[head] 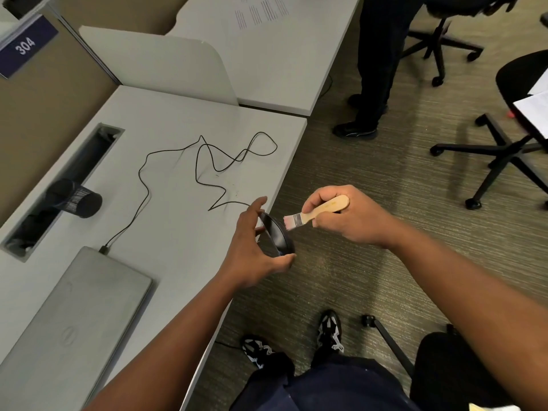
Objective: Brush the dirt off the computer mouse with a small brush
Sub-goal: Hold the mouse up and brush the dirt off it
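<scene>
Nearest the camera, the person's dark trousers and two black-and-white shoes (329,330) show above the carpet, with both bare forearms reaching forward. The left hand (252,253) holds the black computer mouse (277,232) just off the edge of the white desk (166,221), tilted up on its side, with the thumb under its near end and the fingers spread along its far side. The right hand (344,218) is curled round the pale wooden handle of a small brush (317,210), whose light bristles touch the upper edge of the mouse. On the desk to the left lies a closed grey laptop (77,318), with a plug seated at its far corner. From the mouse a thin black cable (204,161) runs across the desktop in loose loops. Further left, a dark cylindrical cup (75,198) lies on its side beside a long cable slot (62,185) cut into the desk. Beyond, a low white divider (160,63) separates this desk from the next one, where printed paper (261,11) lies. At the far right, another person's dark legs (376,69) stand on the carpet near black office chairs (504,149).
</scene>
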Demonstrator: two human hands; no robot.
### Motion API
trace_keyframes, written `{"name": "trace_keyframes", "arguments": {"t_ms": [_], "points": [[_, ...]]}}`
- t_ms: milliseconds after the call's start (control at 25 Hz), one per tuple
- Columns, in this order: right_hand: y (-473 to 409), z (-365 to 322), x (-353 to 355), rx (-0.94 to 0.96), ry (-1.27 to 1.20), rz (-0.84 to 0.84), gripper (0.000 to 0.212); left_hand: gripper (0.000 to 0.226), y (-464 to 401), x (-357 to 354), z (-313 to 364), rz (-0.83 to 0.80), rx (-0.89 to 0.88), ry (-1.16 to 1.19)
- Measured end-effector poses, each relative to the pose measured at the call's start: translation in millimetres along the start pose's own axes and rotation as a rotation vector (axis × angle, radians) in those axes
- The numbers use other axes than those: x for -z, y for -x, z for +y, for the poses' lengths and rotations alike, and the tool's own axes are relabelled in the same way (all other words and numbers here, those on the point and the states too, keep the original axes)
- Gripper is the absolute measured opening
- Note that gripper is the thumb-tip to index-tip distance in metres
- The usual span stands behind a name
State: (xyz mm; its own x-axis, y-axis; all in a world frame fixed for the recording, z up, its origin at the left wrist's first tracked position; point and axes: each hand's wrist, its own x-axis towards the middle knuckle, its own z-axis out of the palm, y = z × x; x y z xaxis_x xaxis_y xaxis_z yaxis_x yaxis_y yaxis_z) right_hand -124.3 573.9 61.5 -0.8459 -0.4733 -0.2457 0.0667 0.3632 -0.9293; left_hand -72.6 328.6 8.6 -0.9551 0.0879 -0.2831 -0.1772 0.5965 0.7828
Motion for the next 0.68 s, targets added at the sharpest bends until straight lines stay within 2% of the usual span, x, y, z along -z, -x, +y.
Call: {"name": "trace_keyframes", "arguments": {"t_ms": [120,360,520,680], "points": [[0.1,3.4,0.7,-0.026,-0.034,0.002,0.02,0.115,0.8,-0.1,2.7,-0.022,0.007,0.029],[2.7,4.1,1.5,-0.005,-0.074,-0.031,0.02,0.111,1.8,-0.2,3.1,-0.018,0.004,0.04],[3.8,0.4,1.6,0.011,-0.139,-0.072,0.016,0.109,2.9,0.7,2.8,0.049,-0.022,0.03],[4.2,0.4,1.0,0.001,-0.229,-0.03,0.017,0.104,4.6,3.6,1.4,0.114,-0.039,0.06]]}}
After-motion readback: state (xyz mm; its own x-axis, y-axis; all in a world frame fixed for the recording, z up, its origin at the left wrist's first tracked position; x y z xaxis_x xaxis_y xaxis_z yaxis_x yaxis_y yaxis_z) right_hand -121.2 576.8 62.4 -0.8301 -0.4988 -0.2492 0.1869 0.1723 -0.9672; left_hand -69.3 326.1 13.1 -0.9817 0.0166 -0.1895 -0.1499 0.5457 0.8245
